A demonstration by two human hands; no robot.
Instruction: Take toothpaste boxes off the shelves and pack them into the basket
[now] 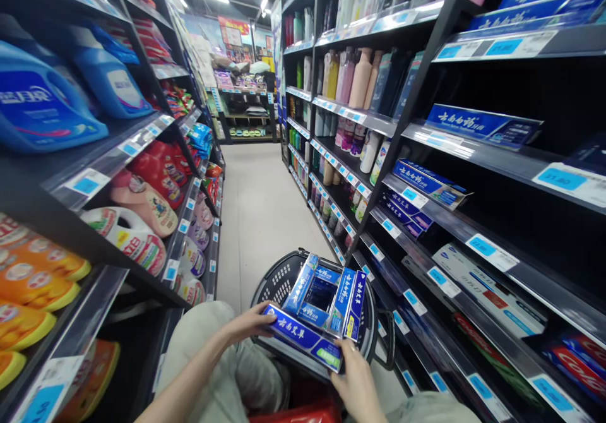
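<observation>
My left hand [249, 325] grips the left end of a long blue toothpaste box [303, 339], fingers wrapped round it. My right hand [356, 382] holds the same box at its lower right end from beneath. The box lies across the near rim of a dark round shopping basket [279, 278] on the floor in front of my knees. Several more blue toothpaste boxes [331, 293] stand on edge inside the basket, just behind the held one.
A narrow shop aisle with a pale floor [258, 202] runs ahead. Left shelves carry blue detergent jugs [42, 107] and refill pouches [142, 233]. Right shelves hold shampoo bottles [360, 76] and toothpaste boxes [428, 183], with partly bare dark shelves close by.
</observation>
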